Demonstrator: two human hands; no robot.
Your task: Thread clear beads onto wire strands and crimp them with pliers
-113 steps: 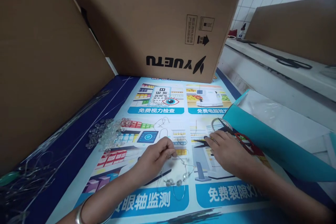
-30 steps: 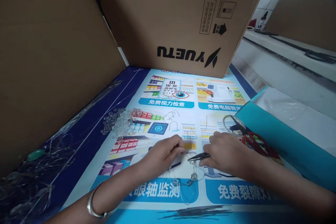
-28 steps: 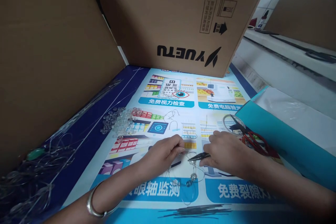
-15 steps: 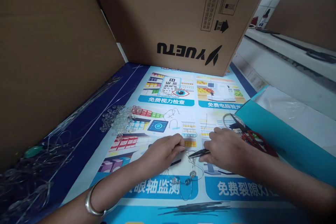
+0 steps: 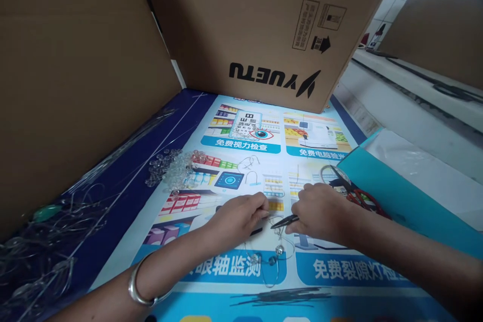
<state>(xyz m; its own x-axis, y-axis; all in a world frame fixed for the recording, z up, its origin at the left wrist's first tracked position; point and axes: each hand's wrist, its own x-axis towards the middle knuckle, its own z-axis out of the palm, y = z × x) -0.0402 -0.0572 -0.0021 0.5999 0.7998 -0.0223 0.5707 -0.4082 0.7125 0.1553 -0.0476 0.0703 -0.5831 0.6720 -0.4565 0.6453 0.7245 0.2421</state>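
Note:
In my right hand (image 5: pixel 319 211) is a pair of needle-nose pliers (image 5: pixel 286 221), fingers wrapped round its handles, jaws pointing left. My left hand (image 5: pixel 241 216) is closed in a pinch just left of the jaw tips, at the upper end of a thin wire (image 5: pixel 268 217). Its fingertips partly hide what they grip. Below both hands the looped wire hangs down over the printed sheet, carrying several clear round beads (image 5: pixel 279 250). Nearer to me lies a bundle of straight dark wire pieces (image 5: pixel 281 296).
Clear beads (image 5: pixel 175 171) lie in a pile at left. Tangled wire loops (image 5: pixel 56 231) with a green piece (image 5: pixel 46 213) sit further left. Red-handled scissors (image 5: pixel 362 196) lie beside a teal box (image 5: pixel 407 186) at right. Cardboard (image 5: pixel 264 25) stands behind the printed sheet (image 5: pixel 283 161).
The view has shifted slightly. Both hands stay almost in place, the pliers' tips still close to my left fingertips and the beaded wire still beneath them.

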